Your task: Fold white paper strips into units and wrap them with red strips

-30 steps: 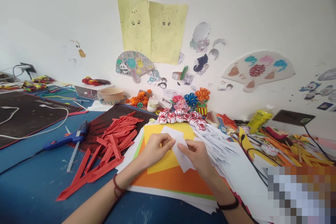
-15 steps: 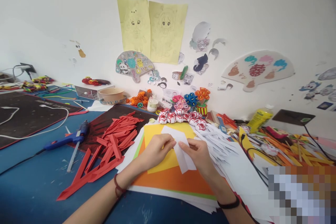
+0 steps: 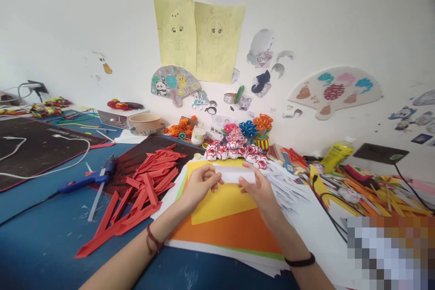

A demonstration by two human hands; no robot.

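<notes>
A folded white paper strip (image 3: pixel 233 175) is held level between my two hands, above a stack of coloured sheets. Its left end sits in the pinched fingers of my left hand (image 3: pixel 203 182). At the right end, the thumb of my right hand (image 3: pixel 257 186) presses the near face while the fingers stay behind the paper. Under my hands lie a yellow sheet (image 3: pixel 217 204) and an orange sheet (image 3: pixel 234 232), with green and white edges showing beneath. Folded red paper strips (image 3: pixel 149 190) are heaped left of the stack. White folded strips (image 3: pixel 285 190) fan out on its right.
A blue hot glue gun (image 3: pixel 88 180) with its cord lies at the left. Red-and-white paper pieces (image 3: pixel 234 150) and paper flowers (image 3: pixel 247 129) line the wall side. A yellow bottle (image 3: pixel 337 155) and loose coloured strips crowd the right, near a black cable.
The white paper was an opened sheet slanting down between my hands. Now it is a narrow folded strip held level, and my hands are slightly farther apart.
</notes>
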